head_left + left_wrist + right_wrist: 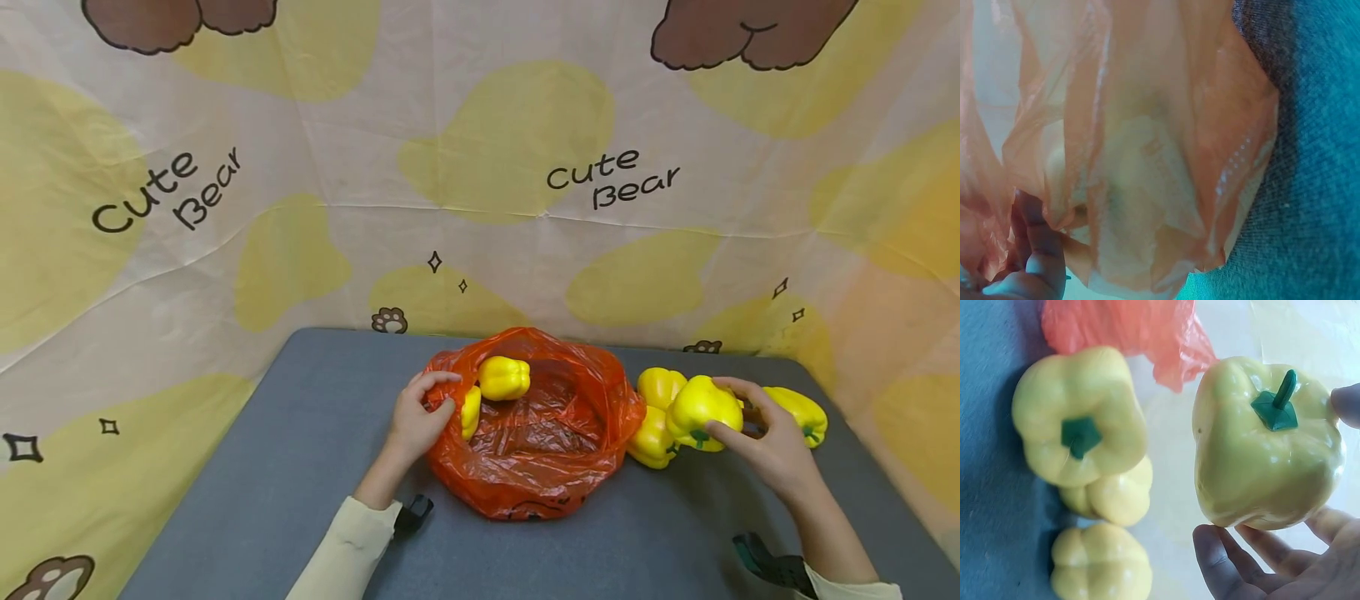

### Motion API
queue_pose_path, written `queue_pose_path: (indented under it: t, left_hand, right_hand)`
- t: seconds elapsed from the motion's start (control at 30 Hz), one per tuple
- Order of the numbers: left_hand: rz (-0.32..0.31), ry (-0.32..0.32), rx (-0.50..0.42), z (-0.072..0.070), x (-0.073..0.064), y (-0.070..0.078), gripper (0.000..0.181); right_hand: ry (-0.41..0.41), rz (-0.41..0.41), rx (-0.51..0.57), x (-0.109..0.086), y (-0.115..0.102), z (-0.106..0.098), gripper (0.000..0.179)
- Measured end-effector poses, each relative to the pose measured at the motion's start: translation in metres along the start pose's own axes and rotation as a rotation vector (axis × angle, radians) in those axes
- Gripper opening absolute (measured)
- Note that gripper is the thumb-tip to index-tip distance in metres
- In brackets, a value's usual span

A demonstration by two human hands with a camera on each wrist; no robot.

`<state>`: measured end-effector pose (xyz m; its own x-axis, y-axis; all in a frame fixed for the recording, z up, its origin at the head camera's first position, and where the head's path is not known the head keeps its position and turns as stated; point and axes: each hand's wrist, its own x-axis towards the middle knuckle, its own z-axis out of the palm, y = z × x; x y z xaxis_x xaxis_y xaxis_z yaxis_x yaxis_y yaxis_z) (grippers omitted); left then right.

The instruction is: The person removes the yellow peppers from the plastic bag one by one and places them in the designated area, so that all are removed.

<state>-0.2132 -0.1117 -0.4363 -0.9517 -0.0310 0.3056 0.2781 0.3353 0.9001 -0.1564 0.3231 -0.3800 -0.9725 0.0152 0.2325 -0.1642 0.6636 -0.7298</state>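
Note:
A red plastic bag (517, 492) stands with its mouth wide, holding two yellow bell peppers, one toward the back (505, 378) and one by the left side (471, 412). My left hand (420, 418) grips the bag's left rim; in the left wrist view its fingers (1042, 240) lie against the translucent plastic. To the bag's right, my right hand (783, 450) holds another yellow bell pepper (703, 408) between thumb and fingers, above the other peppers. Its green stem (1277, 409) faces the right wrist camera.
More yellow bell peppers lie on the grey table (247, 467) right of the bag: one touching the bag's side (651, 442), one behind it (660, 385) and one farther right (802, 413). A printed cloth (495, 142) hangs behind the table.

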Motion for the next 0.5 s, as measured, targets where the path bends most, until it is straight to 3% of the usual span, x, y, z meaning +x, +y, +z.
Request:
queue_pose_path:
  t: [0.5]
  left_hand:
    - [-0.024,-0.011,-0.003,0.001,0.001,0.002,0.027]
  right_hand:
    - [-0.071,0.106,-0.091,-0.015,0.019,-0.01,0.06]
